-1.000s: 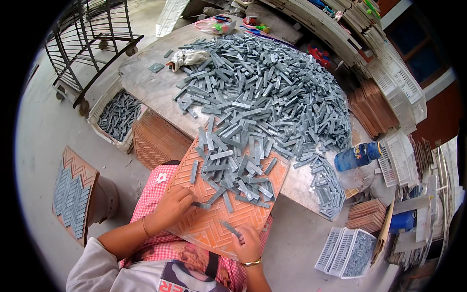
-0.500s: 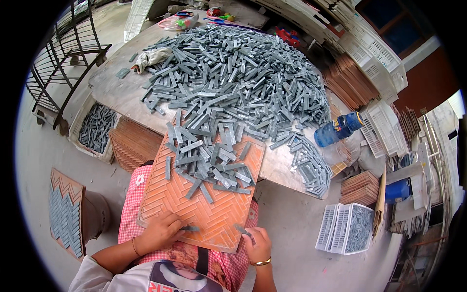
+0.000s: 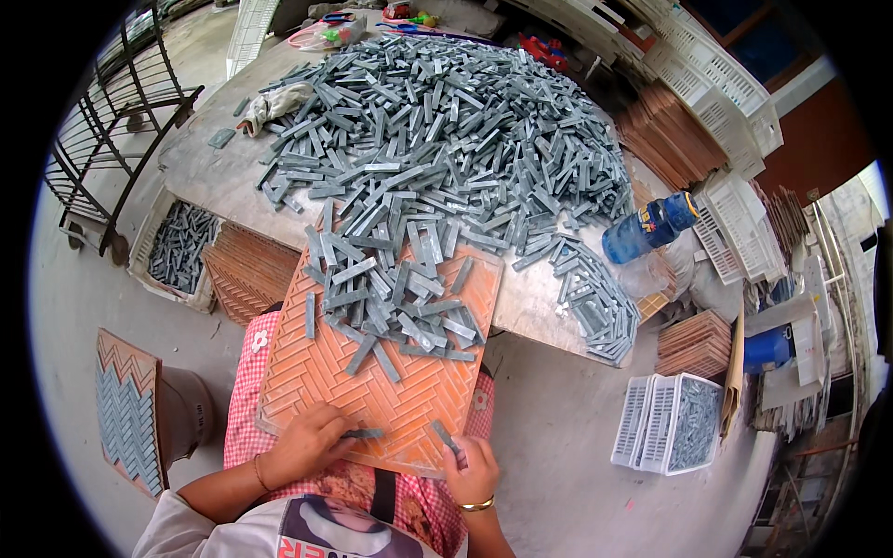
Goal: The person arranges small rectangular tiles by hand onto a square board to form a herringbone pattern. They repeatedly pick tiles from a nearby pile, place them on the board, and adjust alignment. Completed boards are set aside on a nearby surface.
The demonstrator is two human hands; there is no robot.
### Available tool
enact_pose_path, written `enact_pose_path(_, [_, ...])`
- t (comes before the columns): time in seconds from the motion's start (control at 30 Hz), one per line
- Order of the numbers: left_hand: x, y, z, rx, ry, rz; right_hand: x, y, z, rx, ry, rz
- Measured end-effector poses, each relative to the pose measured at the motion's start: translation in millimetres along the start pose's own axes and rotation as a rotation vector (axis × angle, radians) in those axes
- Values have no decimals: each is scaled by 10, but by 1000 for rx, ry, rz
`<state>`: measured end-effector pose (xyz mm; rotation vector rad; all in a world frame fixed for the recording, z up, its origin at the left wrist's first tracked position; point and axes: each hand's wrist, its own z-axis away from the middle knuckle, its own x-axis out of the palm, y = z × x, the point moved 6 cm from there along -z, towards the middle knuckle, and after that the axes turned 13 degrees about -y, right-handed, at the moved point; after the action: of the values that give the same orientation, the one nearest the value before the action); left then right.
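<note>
An orange board with herringbone slots (image 3: 307, 372) rests on my lap, its far end against the table. My left hand (image 3: 312, 439) is closed at its near left edge, pinching a narrow grey stone tile strip (image 3: 364, 433) that lies low over the board. At the near right corner my right hand (image 3: 473, 472) holds another grey tile strip (image 3: 443, 432) between thumb and fingers, tilted up. Loose grey strips (image 3: 395, 307) are heaped across the board's far half. The slots near my hands show no tiles.
A large heap of grey strips (image 3: 446, 139) covers the table (image 3: 219, 177). A blue bottle (image 3: 648, 228) lies toward its right edge. White baskets (image 3: 656, 423) stand on the floor at right. At left, a partly tiled board (image 3: 127, 409) leans on a bucket (image 3: 184, 409).
My right hand has moved left with its tile strip, from beside the board to its near right corner. My left hand stays nearly in place. The whole view has shifted slightly.
</note>
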<state>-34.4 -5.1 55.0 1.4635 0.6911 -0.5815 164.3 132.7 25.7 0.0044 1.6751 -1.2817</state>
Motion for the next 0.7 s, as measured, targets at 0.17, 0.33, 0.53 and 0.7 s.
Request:
enact_pose_path(0.17, [20, 13, -4, 4, 14, 33, 12, -32, -55, -32, 5, 60])
enact_pose_path(0.33, [35, 42, -54, 28, 8, 47, 32, -72, -137, -75, 31, 36])
enact_pose_path(0.53, [193, 83, -241, 45, -37, 29, 25, -76, -216, -104, 32, -47])
enact_pose_path(0.7, [236, 168, -387, 113, -14, 4, -41, 31, -200, -39, 81, -124])
